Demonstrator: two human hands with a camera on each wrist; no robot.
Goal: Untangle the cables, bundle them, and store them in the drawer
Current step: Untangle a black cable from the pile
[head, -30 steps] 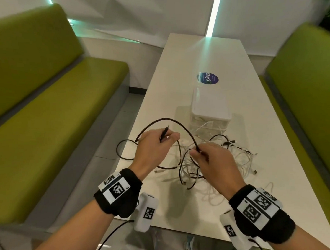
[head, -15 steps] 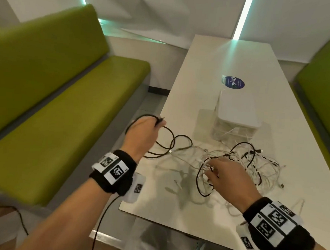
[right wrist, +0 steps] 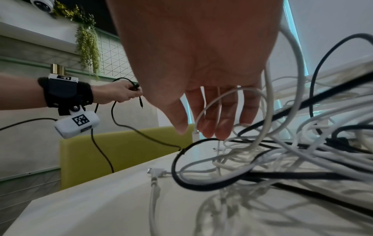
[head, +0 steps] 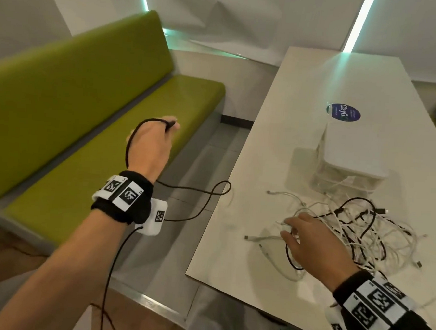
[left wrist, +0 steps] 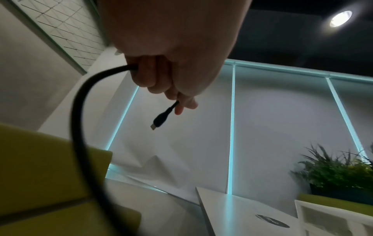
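Your right hand (head: pixel 309 243) hovers over the near edge of the cable pile (head: pixel 355 232), fingers straight and spread, holding nothing; a white cable (right wrist: pixel 220 102) loops across its fingers without being gripped. Risk: with the pile unrestrained, any pull from the other side can drag the whole knot toward the tabletop (head: pixel 235 242) edge at 9 o'clock. Press the pile down before pulling.

Your left hand (head: pixel 150 148) is out past the tabletop edge at 10 o'clock, over the green bench (head: pixel 68 130). Its fingers are curled round the black cable (head: pixel 205 192) close to the plug (left wrist: pixel 160 119), which sticks out free below the fingers. The cable hangs in a slack loop off the edge and runs back into the pile. Risk: the black run appears threaded under white loops; a hard pull will probably tighten them. The plug or the hanging loop could also snag the wire of the wrist camera (head: pixel 155 216).

Farther off, at 1 o'clock, the white drawer unit (head: pixel 350 157) stands touching the pile. A cable seems to trail from its front; tugging could shift it.
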